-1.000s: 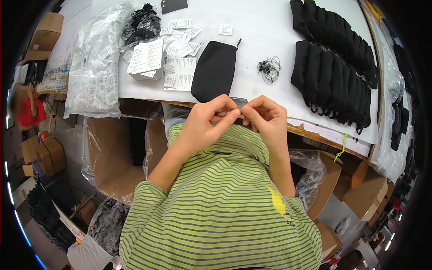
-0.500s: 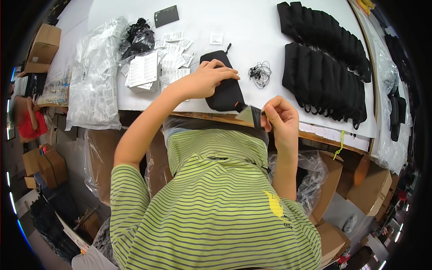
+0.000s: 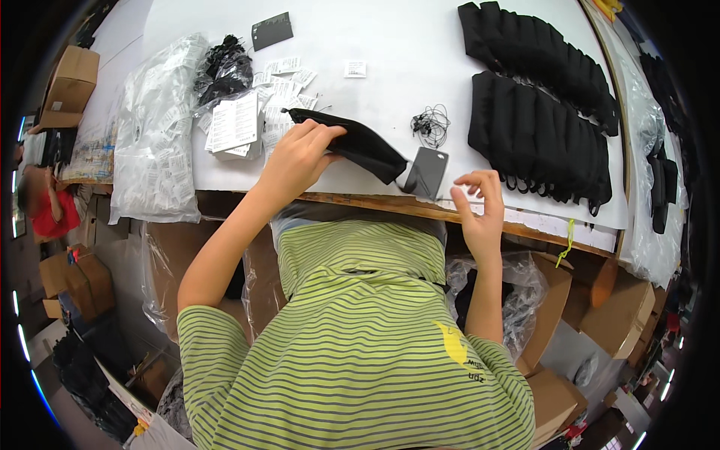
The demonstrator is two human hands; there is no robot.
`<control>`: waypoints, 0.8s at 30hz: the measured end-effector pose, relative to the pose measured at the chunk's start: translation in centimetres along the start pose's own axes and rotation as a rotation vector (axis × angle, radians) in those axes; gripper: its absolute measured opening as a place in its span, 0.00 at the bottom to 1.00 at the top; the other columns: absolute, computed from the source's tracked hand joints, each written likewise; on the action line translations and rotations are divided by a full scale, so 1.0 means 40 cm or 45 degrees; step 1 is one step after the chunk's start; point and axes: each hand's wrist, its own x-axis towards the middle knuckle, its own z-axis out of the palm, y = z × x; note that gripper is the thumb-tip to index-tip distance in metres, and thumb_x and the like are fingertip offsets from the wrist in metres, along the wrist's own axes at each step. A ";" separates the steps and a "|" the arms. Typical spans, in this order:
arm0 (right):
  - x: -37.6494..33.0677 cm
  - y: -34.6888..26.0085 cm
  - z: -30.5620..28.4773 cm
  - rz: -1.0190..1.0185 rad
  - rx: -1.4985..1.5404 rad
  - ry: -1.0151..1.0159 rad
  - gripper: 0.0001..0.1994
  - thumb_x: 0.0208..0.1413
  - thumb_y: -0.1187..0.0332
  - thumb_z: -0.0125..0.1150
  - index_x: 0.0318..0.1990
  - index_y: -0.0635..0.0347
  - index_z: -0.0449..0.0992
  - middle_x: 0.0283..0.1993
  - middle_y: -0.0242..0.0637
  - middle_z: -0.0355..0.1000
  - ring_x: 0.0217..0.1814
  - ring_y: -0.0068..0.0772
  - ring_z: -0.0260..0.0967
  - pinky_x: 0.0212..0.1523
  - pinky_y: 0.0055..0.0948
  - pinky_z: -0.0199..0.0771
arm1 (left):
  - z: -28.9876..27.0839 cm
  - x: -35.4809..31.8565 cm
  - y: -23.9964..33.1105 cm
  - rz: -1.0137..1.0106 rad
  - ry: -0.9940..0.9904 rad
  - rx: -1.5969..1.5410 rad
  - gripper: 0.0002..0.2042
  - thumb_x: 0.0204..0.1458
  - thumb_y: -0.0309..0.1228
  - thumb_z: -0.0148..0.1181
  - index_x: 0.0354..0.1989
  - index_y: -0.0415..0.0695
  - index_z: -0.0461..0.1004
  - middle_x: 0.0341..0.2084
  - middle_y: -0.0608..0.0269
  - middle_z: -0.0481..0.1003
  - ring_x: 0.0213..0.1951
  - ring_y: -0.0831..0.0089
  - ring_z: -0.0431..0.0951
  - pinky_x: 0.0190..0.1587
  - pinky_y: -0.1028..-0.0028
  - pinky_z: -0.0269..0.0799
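My left hand (image 3: 300,159) grips a flat black fabric pouch (image 3: 367,150) by its near left part, thumb and fingers closed on it. The pouch is tilted up off the white tabletop, with a slim cord at its right end. Beside that end lies a dark grey hang tag (image 3: 430,166) with a small hole; a strand crosses it. Just right of the tag, my right hand (image 3: 482,206) is raised at the table edge, fingers apart and holding nothing. A tangle of thin black strings (image 3: 430,126) sits beyond the tag.
Two rows of black pouches (image 3: 536,120) fill the right side. On the left are a clear bag of labels (image 3: 161,135), bagged black strings (image 3: 225,67) and stacked white cards (image 3: 234,124). A dark card (image 3: 271,31) and a small white label (image 3: 355,70) lie farther back.
My left hand has turned the pouch and lifted it off the table. The grey tag, in my right hand before, now lies on the table; that hand has let go and opened.
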 end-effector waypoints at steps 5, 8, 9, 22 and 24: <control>0.046 -0.037 0.006 -0.367 -0.388 -0.327 0.20 0.43 0.69 0.65 0.47 0.52 0.73 0.52 0.33 0.64 0.58 0.37 0.58 0.59 0.37 0.52 | 0.014 -0.010 -0.033 0.191 0.018 0.057 0.11 0.38 0.23 0.64 0.33 0.39 0.72 0.29 0.61 0.71 0.36 0.63 0.70 0.39 0.68 0.67; 0.058 -0.022 0.027 -0.506 -0.569 -0.468 0.22 0.41 0.70 0.65 0.48 0.51 0.72 0.54 0.32 0.64 0.60 0.35 0.57 0.60 0.39 0.52 | 0.022 -0.006 -0.037 0.218 0.021 0.043 0.10 0.38 0.22 0.63 0.31 0.38 0.72 0.29 0.61 0.71 0.37 0.63 0.70 0.39 0.67 0.66; 0.060 -0.009 0.039 -0.561 -0.654 -0.500 0.23 0.40 0.71 0.65 0.48 0.50 0.72 0.55 0.31 0.64 0.61 0.34 0.57 0.60 0.40 0.52 | 0.025 -0.003 -0.038 0.233 0.027 0.029 0.10 0.38 0.22 0.63 0.31 0.38 0.72 0.29 0.61 0.71 0.37 0.63 0.70 0.39 0.67 0.66; -0.006 0.071 -0.116 0.170 1.160 -0.215 0.23 0.48 0.63 0.66 0.50 0.62 0.68 0.39 0.37 0.74 0.39 0.28 0.72 0.36 0.21 0.66 | -0.096 0.015 0.041 -0.169 -0.172 -0.162 0.10 0.42 0.23 0.62 0.34 0.38 0.71 0.32 0.56 0.73 0.38 0.57 0.73 0.40 0.66 0.69; -0.001 0.042 -0.110 0.111 1.815 -0.474 0.26 0.49 0.51 0.65 0.48 0.62 0.69 0.44 0.39 0.74 0.41 0.31 0.71 0.38 0.28 0.65 | -0.112 0.002 0.073 -0.166 -0.363 -0.258 0.10 0.45 0.25 0.61 0.35 0.38 0.70 0.32 0.54 0.73 0.37 0.55 0.73 0.39 0.66 0.69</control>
